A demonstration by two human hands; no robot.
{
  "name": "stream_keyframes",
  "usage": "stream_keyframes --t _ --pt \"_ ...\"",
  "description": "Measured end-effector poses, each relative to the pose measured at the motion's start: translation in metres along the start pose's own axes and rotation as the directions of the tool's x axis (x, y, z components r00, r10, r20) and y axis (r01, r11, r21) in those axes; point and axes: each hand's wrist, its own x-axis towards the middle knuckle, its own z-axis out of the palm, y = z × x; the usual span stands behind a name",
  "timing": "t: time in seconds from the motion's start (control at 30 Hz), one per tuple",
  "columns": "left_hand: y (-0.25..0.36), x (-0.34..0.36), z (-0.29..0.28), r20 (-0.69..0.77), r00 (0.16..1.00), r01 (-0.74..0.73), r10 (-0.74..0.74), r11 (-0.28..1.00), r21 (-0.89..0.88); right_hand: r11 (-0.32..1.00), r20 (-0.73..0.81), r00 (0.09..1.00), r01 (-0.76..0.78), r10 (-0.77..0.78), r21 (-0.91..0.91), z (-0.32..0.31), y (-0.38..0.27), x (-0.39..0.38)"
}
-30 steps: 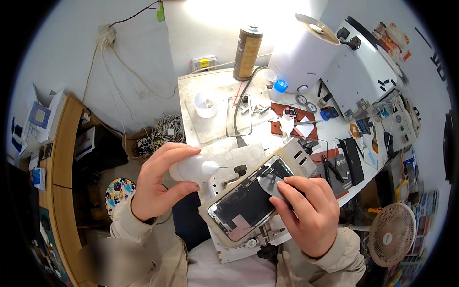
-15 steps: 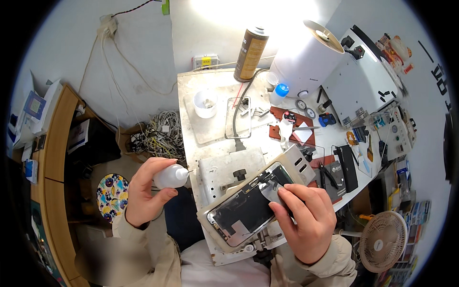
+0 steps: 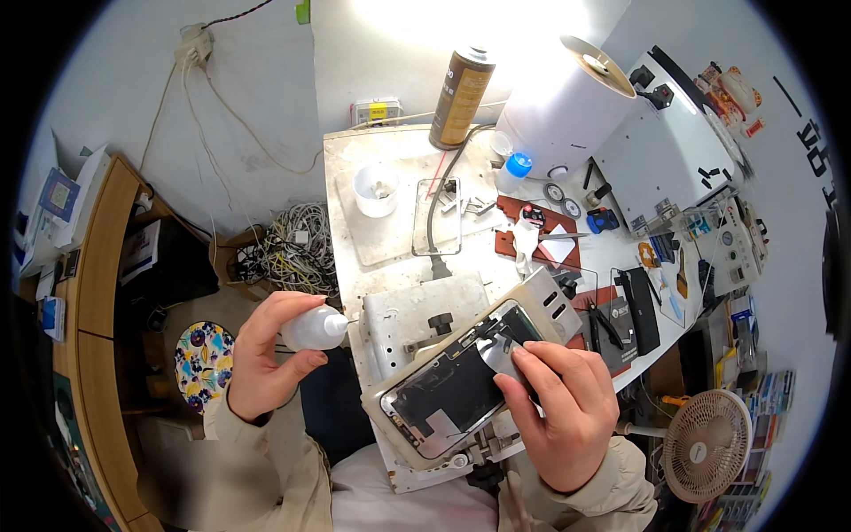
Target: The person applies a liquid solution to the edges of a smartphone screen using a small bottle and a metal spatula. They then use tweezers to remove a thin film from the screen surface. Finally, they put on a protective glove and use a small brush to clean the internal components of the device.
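Observation:
My left hand (image 3: 277,355) is closed around a small white squeeze bottle (image 3: 312,328), its nozzle pointing right, held clear of the bench at its left edge. In front of me a phone screen assembly (image 3: 443,390), black with exposed flex cables along its far edge, lies slanted in a pale holder (image 3: 377,403). My right hand (image 3: 567,408) pinches a thin, shiny metal sheet (image 3: 496,356) between thumb and fingers, over the right half of the screen. The sheet's lower edge is against or just above the screen; I cannot tell which. My fingers hide part of that end.
A metal fixture with a black knob (image 3: 441,324) stands behind the holder. Farther back are a white cup (image 3: 376,197), a brown spray can (image 3: 461,97), a blue-capped bottle (image 3: 514,171) and a white cylindrical appliance (image 3: 563,106). Pliers (image 3: 605,326) lie at right, beyond them a fan (image 3: 707,445).
The view has shifted slightly, moving the whole scene a little left. The metal sheet in my right hand is tilted a bit differently and catches more light. My left hand keeps its hold on the bottle.

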Motion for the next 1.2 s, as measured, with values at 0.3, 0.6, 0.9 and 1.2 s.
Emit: stream_keyframes --t 0.3,0.6,0.9,1.2 --pt "0.001 0.001 -0.001 0.020 1.000 -0.006 0.005 1.000 0.020 1.000 0.002 1.000 0.000 0.000 -0.002 0.001 0.000 -0.001" --pt "0.000 0.003 -0.001 0.033 0.999 -0.022 0.021 0.999 0.028 0.999 -0.014 1.000 -0.017 0.016 -0.037 0.001 -0.005 -0.002" --pt "0.000 0.003 -0.002 0.057 0.998 -0.004 0.002 0.999 0.037 0.997 -0.021 0.999 -0.038 0.036 -0.074 0.002 -0.012 -0.003" --pt "-0.001 0.005 -0.002 0.063 0.998 0.001 -0.004 0.999 0.046 0.995 -0.019 0.999 -0.047 0.046 -0.091 0.002 -0.016 -0.002"
